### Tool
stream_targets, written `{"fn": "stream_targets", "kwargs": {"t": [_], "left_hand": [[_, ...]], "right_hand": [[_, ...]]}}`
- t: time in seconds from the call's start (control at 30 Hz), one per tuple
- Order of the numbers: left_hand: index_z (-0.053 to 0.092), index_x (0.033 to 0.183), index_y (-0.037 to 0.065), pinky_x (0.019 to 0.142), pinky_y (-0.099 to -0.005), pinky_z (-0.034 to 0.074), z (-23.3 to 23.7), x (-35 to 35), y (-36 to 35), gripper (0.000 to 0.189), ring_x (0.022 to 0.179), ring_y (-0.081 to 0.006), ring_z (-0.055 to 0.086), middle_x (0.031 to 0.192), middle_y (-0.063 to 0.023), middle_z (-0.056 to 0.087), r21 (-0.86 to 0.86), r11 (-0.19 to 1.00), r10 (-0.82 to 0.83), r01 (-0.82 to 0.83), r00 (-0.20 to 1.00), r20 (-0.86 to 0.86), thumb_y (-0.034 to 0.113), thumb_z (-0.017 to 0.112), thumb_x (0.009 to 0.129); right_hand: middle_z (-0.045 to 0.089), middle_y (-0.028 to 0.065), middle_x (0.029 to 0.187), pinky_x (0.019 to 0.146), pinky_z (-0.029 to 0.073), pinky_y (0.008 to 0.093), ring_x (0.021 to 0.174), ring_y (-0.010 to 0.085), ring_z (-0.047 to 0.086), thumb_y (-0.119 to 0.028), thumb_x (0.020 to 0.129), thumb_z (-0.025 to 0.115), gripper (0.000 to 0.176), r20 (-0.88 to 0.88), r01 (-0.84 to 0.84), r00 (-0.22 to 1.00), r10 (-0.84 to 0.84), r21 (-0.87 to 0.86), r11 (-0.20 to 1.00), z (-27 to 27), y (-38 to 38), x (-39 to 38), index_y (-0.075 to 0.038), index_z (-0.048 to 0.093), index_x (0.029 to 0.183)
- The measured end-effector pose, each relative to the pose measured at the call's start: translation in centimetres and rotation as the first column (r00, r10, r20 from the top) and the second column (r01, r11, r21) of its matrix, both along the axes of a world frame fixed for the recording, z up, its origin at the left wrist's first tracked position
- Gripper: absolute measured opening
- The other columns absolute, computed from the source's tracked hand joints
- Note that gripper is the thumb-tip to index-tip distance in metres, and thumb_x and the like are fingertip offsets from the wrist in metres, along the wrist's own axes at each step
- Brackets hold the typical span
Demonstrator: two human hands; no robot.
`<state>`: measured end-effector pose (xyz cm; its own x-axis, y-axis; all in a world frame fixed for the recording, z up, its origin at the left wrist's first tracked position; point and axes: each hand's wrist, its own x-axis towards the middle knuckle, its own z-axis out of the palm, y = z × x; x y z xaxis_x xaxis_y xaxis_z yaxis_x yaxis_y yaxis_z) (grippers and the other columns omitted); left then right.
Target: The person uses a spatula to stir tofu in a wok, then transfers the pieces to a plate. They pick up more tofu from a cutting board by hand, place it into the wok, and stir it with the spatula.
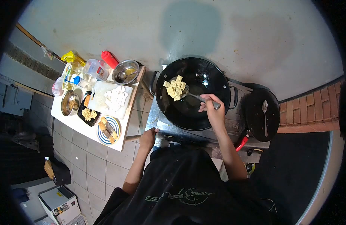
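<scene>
A large black wok with two side handles sits on the stove in front of me. My right hand is closed round the grey handle of a metal spatula, over the wok's right part. At the spatula's far end, on the wok's left side, lies a heap of pale yellow cubes, tofu by their look. The cubes partly hide the spatula's head. My left hand, fingers curled in, rests at the steel stove table's left front edge; I see nothing in it.
To the right a black flat pan with a red handle carries a spoon. On the left table stand a cutting board with white pieces, a striped plate, a steel bowl and a red bottle.
</scene>
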<state>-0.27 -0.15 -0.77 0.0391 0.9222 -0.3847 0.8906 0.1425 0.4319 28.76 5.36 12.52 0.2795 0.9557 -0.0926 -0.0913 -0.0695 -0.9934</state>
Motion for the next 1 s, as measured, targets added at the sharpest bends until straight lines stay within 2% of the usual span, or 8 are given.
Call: {"fn": "stream_targets", "kwargs": {"t": [0.13, 0.3, 0.37, 0.67, 1.0], "left_hand": [[0.066, 0.103, 0.007, 0.070, -0.0478, 0.051, -0.1, 0.0, 0.0, 0.050, 0.071, -0.0310, 0.069, 0.069, -0.0134, 0.067, -0.001, 1.000, 0.007, -0.007, 1.000, 0.000, 0.050, 0.040, 0.099], [0.066, 0.102, 0.008, 0.070, -0.0477, 0.051, 0.1, 0.0, 0.2, 0.049, 0.072, -0.0313, 0.069, 0.069, -0.0133, 0.067, 0.005, 1.000, 0.003, -0.003, 1.000, 0.011, 0.049, 0.040, 0.099], [0.066, 0.105, 0.012, 0.074, -0.0562, 0.050, 0.9, 0.1, 0.3, 0.042, 0.089, -0.0450, 0.064, 0.090, -0.0249, 0.067, -0.087, 0.996, 0.021, -0.018, 0.999, 0.039, 0.046, 0.042, 0.099], [0.066, 0.104, 0.011, 0.074, -0.0561, 0.050, 0.0, -0.1, 0.2, 0.041, 0.088, -0.0463, 0.064, 0.089, -0.0263, 0.066, -0.070, 0.997, 0.049, -0.042, 0.994, 0.101, 0.044, 0.042, 0.099], [0.067, 0.102, 0.010, 0.074, -0.0556, 0.050, 0.2, 0.0, 0.1, 0.041, 0.088, -0.0463, 0.064, 0.087, -0.0262, 0.066, -0.060, 0.997, 0.043, -0.038, 0.996, 0.078, 0.043, 0.043, 0.099]], "right_hand": [[0.061, 0.0084, 0.076, 0.057, 0.055, 0.0268, 0.063, 0.0115, 0.061, -0.017, 0.098, 0.052, 0.024, -0.063, -0.013, 0.998, 0.014, 0.013, 1.000, 0.2, 0.8, 0.1, 0.002, 0.066, 0.100], [0.061, 0.0092, 0.076, 0.058, 0.056, 0.0292, 0.063, 0.0134, 0.061, -0.018, 0.099, 0.050, 0.026, -0.146, 0.015, 0.989, -0.022, -0.049, 0.999, 0.5, 1.7, 0.3, 0.003, 0.065, 0.100], [0.061, 0.0094, 0.077, 0.058, 0.056, 0.0294, 0.063, 0.0137, 0.061, -0.018, 0.099, 0.050, 0.026, -0.165, 0.020, 0.986, -0.028, -0.049, 0.999, 0.4, 1.8, 0.4, 0.003, 0.065, 0.100], [0.061, 0.0089, 0.078, 0.061, 0.056, 0.0298, 0.066, 0.0142, 0.062, -0.018, 0.099, 0.049, 0.026, -0.177, 0.014, 0.984, -0.021, -0.039, 0.999, 0.2, 1.7, 0.6, 0.002, 0.065, 0.101], [0.061, 0.0082, 0.079, 0.064, 0.056, 0.0286, 0.068, 0.0133, 0.062, -0.018, 0.099, 0.050, 0.026, -0.185, -0.046, 0.982, 0.044, -0.004, 0.999, 0.3, 1.0, 1.5, 0.002, 0.065, 0.102]]}}
